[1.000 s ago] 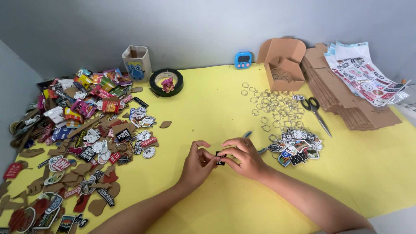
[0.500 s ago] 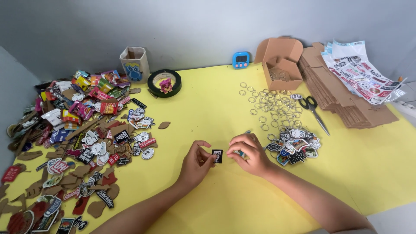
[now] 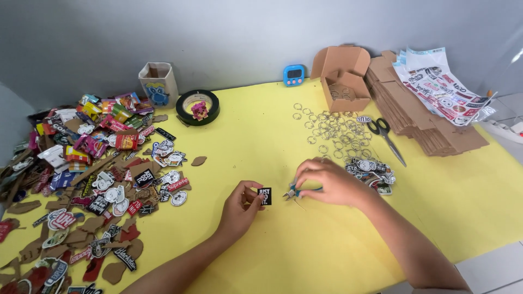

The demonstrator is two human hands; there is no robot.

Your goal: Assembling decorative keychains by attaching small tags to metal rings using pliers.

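Stickers and brown cardboard cut-outs [image 3: 92, 179] lie heaped at nine o'clock on the yellow tabletop [image 3: 261, 125]. Toward eleven o'clock stand a small cardboard cup [image 3: 158, 83] and a black tape roll [image 3: 198, 106]. Near the middle, the left hand [image 3: 239, 207] has its grip pinched on a small black square tag [image 3: 265, 196], held upright between thumb and fingertips. Just beside it at three o'clock, apart from the tag, the right hand [image 3: 329, 182] has its grip clenched on small pliers with blue handles [image 3: 297, 191], tips pointing toward the tag. Loose metal rings [image 3: 332, 130] lie scattered at one o'clock, with a pile of finished tags [image 3: 373, 170] just beyond the right hand. Scissors [image 3: 385, 136], an open cardboard box [image 3: 343, 76] and flat cartons [image 3: 425, 120] sit at two o'clock.
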